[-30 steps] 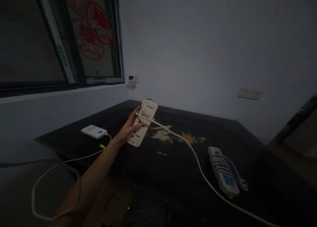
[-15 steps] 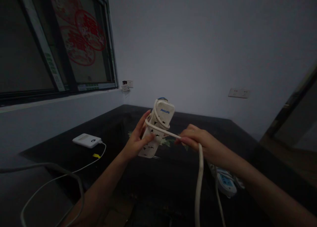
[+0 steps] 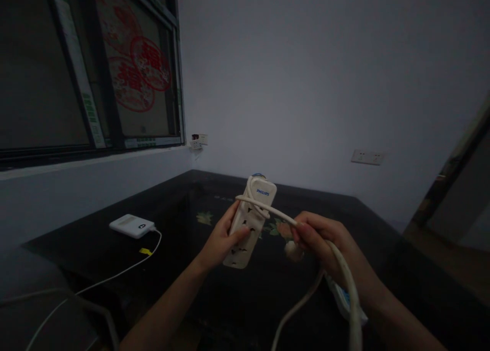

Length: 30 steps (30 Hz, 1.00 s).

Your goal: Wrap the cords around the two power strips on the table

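A white Philips power strip [image 3: 245,246] is tilted above the black table, gripped along its left side by my left hand [image 3: 224,239] with the thumb across its front. Its white cord [image 3: 277,211] loops around the upper part of the strip. My right hand [image 3: 325,239] is closed on that cord to the right of the strip, holding a stretch of it out. From my right hand the cord drops toward the bottom of the view. Below the right fingers hangs a rounded pale piece [image 3: 294,250], perhaps a plug, partly hidden.
On the table [image 3: 161,203] at left lies a white power bank [image 3: 132,225] with a thin white cable [image 3: 115,275]. Another white and blue object [image 3: 342,297] is partly hidden under my right forearm. Wall sockets [image 3: 367,157] are on the back wall; a window [image 3: 141,75] stands left.
The strip and both hands sit lower and slightly further right in view, as the camera has tilted up. My right hand has moved right with the cord, and the rounded piece has come into sight.
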Motion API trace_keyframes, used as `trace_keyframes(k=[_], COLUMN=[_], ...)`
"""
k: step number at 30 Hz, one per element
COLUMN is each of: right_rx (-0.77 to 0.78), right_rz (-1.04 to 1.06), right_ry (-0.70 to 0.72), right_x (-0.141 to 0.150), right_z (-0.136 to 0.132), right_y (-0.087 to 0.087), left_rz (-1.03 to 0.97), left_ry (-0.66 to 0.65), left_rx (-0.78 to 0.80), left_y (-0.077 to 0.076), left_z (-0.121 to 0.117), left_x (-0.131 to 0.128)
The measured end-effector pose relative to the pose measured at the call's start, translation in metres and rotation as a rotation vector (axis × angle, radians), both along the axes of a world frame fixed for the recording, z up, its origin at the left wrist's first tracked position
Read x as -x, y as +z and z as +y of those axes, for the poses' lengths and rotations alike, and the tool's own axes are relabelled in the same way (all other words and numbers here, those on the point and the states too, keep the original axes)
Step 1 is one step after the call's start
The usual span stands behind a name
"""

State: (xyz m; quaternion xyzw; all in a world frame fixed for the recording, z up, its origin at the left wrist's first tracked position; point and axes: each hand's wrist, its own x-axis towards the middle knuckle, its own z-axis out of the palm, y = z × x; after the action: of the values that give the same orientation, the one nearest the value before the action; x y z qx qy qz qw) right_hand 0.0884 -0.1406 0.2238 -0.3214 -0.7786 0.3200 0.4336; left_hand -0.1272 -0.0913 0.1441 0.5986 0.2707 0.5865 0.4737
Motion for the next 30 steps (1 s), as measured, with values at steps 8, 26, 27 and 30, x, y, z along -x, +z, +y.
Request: trace_keyframes(k=[8, 26, 27, 30], right_rx=[-0.114, -0.254, -0.253, -0.268], right_rz=[-0.043, -0.237, -0.23, -0.231], right_ry=[0.021, -0.078, -0.087, -0.083], right_x=[0.01, -0.022, -0.022, -0.022], right_z=[0.002, 0.021, 0.022, 0.023], right_y=[0.0, -0.018, -0.018, -0.016], left_rz=[-0.067, -0.321, -0.321, -0.332], left_ry=[-0.083, -0.378, -0.381, -0.38], left_rx=[0.075, 0.105, 0.105, 0.096], left_y=[-0.012, 0.018, 0.018, 0.019], left_z=[0.005, -0.032, -0.033, -0.037], left_x=[-0.009, -0.009, -0.009, -0.008])
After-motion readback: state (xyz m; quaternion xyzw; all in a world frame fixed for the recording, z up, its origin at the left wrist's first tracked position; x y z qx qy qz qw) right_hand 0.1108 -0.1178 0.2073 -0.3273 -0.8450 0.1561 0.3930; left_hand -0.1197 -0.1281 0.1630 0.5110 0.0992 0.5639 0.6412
